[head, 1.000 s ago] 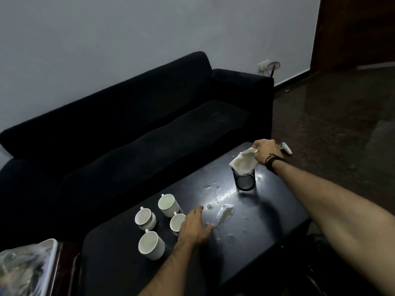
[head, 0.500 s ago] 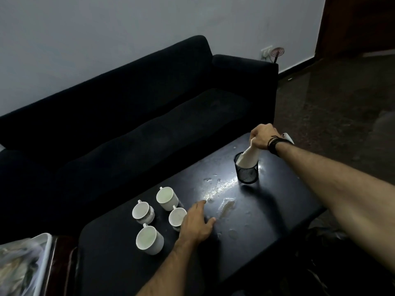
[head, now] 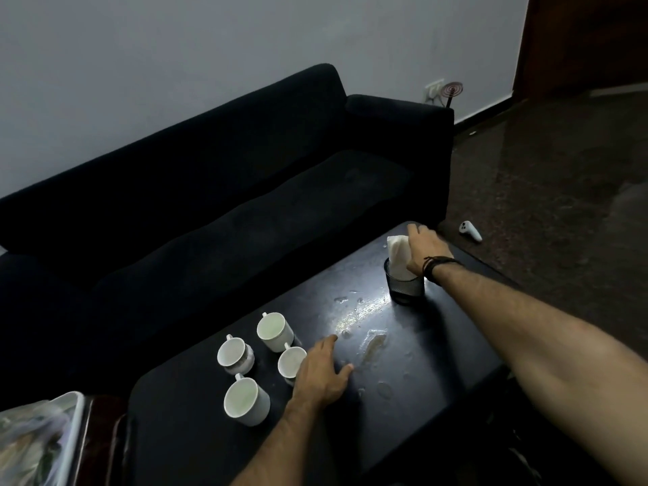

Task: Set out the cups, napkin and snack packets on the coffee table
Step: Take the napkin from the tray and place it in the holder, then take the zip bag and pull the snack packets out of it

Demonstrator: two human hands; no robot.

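Standing in mesh holder [head: 405,288], napkin [head: 398,253] apparently against right hand [head: 425,251].

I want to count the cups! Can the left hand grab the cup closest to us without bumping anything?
Probably yes. The left hand lies flat on the coffee table just right of the nearest cup, and bare table lies between them. Only the small cup beside the fingers sits close.

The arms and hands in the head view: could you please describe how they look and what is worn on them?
Both forearms are bare, with no sleeves in view. The right hand has dark cord bands wrapped round its wrist. The left hand wears nothing visible, no ring, watch or glove.
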